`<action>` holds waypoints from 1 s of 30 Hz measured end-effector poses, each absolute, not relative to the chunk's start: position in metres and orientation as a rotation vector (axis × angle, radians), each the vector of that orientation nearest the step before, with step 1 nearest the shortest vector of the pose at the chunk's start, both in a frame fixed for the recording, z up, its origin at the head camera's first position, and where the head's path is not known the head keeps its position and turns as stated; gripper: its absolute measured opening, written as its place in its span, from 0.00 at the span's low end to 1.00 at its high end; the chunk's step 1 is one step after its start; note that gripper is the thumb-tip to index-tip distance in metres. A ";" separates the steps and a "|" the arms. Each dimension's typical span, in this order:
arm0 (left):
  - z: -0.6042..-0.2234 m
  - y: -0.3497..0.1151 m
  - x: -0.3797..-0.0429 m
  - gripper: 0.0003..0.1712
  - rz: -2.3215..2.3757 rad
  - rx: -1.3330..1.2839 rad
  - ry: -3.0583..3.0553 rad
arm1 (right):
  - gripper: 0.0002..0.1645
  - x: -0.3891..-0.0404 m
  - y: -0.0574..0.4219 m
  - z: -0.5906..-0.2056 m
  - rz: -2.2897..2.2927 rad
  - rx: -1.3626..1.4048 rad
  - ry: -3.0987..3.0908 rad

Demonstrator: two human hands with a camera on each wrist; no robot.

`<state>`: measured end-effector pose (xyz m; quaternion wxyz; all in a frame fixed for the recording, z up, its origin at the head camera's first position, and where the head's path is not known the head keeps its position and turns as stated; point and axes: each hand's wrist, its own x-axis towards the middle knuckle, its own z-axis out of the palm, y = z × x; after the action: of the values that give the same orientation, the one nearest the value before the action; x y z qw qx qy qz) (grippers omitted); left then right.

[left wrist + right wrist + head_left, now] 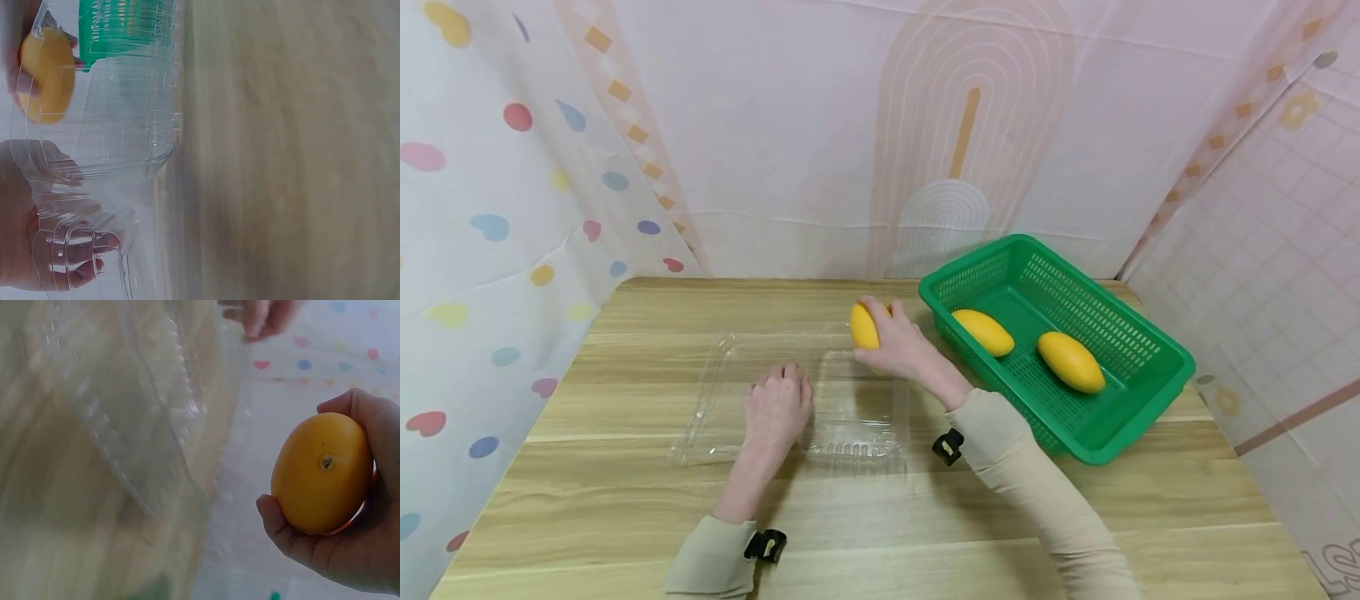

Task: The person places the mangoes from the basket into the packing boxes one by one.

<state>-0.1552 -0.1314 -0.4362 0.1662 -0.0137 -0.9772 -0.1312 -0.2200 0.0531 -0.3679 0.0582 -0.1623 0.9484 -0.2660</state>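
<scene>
A yellow mango (864,326) is in my right hand (897,340), held above the far part of a clear plastic clamshell container (857,417). Its stem end faces the right wrist camera, where thumb and fingers wrap the mango (322,475) from both sides. The container lies unfolded on the table, its two halves side by side. At the fold between them, my left hand (778,404) grips the plastic with bent fingers; the left wrist view shows these fingers (81,250) through the clear wall. Two more mangoes, one left (983,332) and one right (1071,362), lie in a green basket (1120,312).
The basket stands at the right of the wooden table (625,500), close to my right forearm. Patterned cloth (775,142) hangs behind the table and along both sides. Each sleeve cuff has a small black device (766,546) beside it.
</scene>
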 end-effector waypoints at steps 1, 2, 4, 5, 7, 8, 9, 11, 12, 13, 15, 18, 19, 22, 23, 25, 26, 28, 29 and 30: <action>-0.436 -0.131 -0.155 0.16 -0.369 -0.037 -2.781 | 0.48 -0.220 0.049 -0.371 -0.811 -0.490 2.867; -0.436 -0.132 -0.155 0.16 -0.364 -0.035 -2.778 | 0.49 -0.219 0.046 -0.375 -0.814 -0.487 2.857; -0.436 -0.132 -0.155 0.16 -0.353 -0.035 -2.772 | 0.49 -0.218 0.038 -0.381 -0.836 -0.474 2.829; -0.436 -0.132 -0.155 0.16 -0.346 -0.036 -2.770 | 0.50 -0.217 0.035 -0.384 -0.835 -0.470 2.817; -0.436 -0.132 -0.155 0.15 -0.342 -0.037 -2.768 | 0.50 -0.215 0.028 -0.390 -0.840 -0.456 2.791; -0.437 -0.132 -0.155 0.16 -0.340 -0.037 -2.769 | 0.50 -0.214 0.025 -0.392 -0.835 -0.448 2.780; -0.436 -0.132 -0.155 0.16 -0.339 -0.037 -2.769 | 0.49 -0.214 0.023 -0.395 -0.827 -0.445 2.772; -0.437 -0.132 -0.155 0.16 -0.339 -0.038 -2.773 | 0.49 -0.213 0.018 -0.400 -0.793 -0.440 2.765; -0.437 -0.132 -0.155 0.16 -0.339 -0.040 -2.774 | 0.48 -0.212 0.016 -0.403 -0.780 -0.436 2.757; -0.437 -0.132 -0.156 0.17 -0.337 -0.042 -2.773 | 0.48 -0.212 0.014 -0.405 -0.757 -0.433 2.753; -0.437 -0.131 -0.156 0.17 -0.335 -0.052 -2.762 | 0.48 -0.212 0.011 -0.409 -0.723 -0.431 2.744; -0.437 -0.132 -0.155 0.16 -0.329 -0.069 -2.753 | 0.49 -0.211 0.006 -0.414 -0.704 -0.430 2.735; -0.437 -0.132 -0.155 0.16 -0.331 -0.071 -2.753 | 0.49 -0.211 0.005 -0.415 -0.705 -0.427 2.733; -0.437 -0.132 -0.155 0.16 -0.337 -0.078 -2.771 | 0.49 -0.212 0.002 -0.418 -0.718 -0.417 2.722; -0.438 -0.133 -0.155 0.16 -0.340 -0.080 -2.776 | 0.49 -0.212 0.001 -0.418 -0.731 -0.409 2.711; -0.438 -0.133 -0.155 0.16 -0.345 -0.081 -2.774 | 0.48 -0.212 0.000 -0.419 -0.739 -0.397 2.703; -0.438 -0.133 -0.155 0.16 -0.343 -0.085 -2.770 | 0.47 -0.212 0.000 -0.419 -0.742 -0.397 2.700; -0.438 -0.133 -0.156 0.16 -0.339 -0.093 -2.753 | 0.46 -0.213 0.000 -0.419 -0.752 -0.396 2.694; -0.438 -0.134 -0.156 0.15 -0.338 -0.097 -2.745 | 0.45 -0.213 0.001 -0.419 -0.753 -0.403 2.695; -0.438 -0.134 -0.156 0.15 -0.336 -0.100 -2.738 | 0.44 -0.214 0.001 -0.418 -0.751 -0.416 2.700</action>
<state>-0.1559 -0.1336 -0.4379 0.1894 -0.0355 -0.9740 -0.1194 -0.2137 0.0014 -0.4184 0.1536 -0.1452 0.9417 -0.2618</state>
